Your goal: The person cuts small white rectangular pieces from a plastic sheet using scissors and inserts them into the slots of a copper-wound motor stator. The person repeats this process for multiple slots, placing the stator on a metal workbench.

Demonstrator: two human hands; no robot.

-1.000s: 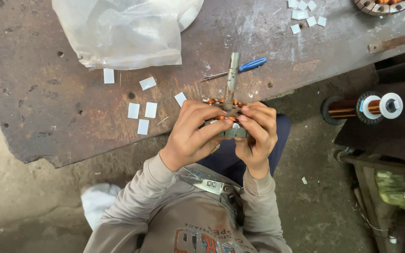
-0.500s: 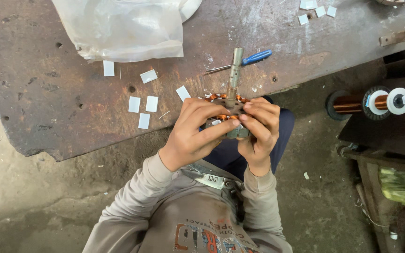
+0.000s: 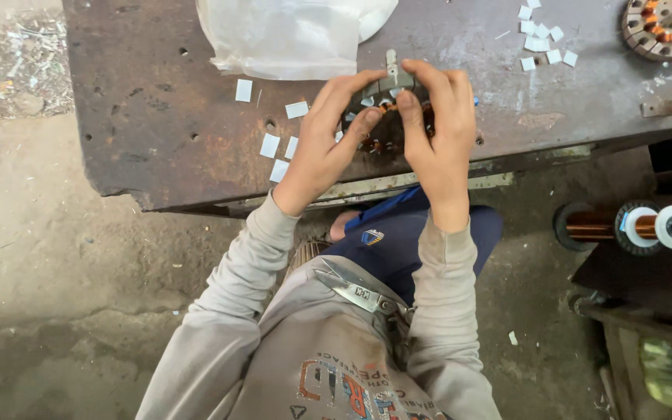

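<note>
Both hands hold a small motor armature with copper windings and a grey steel shaft that points away from me. My left hand grips its left side, thumb pressed toward the windings. My right hand wraps its right side, fingers over the top. The armature is raised over the near part of a rusty metal table. Most of the armature is hidden by my fingers.
Small white paper slips lie scattered on the table left of my hands, more at the back right. A clear plastic bag lies at the back. A wound stator sits far right. A copper wire spool stands beside the table at right.
The view has shifted and drawn closer. My hands with the armature now sit higher, over the table rather than off its near edge. The blue-handled screwdriver is now hidden behind my hands.
</note>
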